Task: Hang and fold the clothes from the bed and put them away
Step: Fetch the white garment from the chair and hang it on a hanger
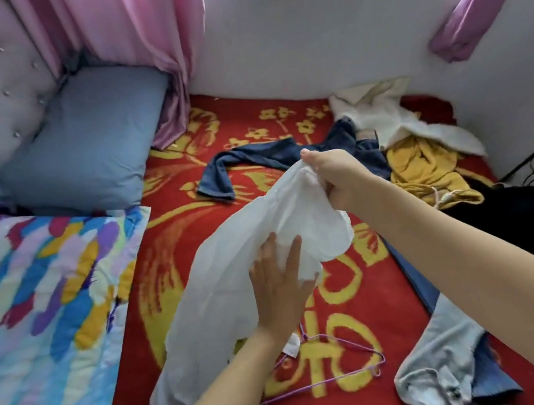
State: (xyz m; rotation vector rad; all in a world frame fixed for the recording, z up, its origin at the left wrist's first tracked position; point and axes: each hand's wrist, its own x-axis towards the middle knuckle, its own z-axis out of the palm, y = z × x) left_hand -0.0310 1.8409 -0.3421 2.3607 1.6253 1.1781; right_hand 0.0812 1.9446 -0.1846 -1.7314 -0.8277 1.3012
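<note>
1. Two hands hold a white garment in the air over the red blanket. The right hand is clenched on its upper end. The left hand lies lower, fingers straight and spread against the cloth, thumb hidden
2. The purple wire hanger lies on the blanket beneath the left forearm, partly covered by the hanging cloth
3. The flat left hand likely has no firm hold, so the thin fabric could slip off and bunch over the hanger
4. The dangling lower end may snag on the hanger's hook or end loops when lifted
5. Jeans, a yellow garment and a light blue garment lie unfolded nearby, and a wide swing could drag them along
</note>
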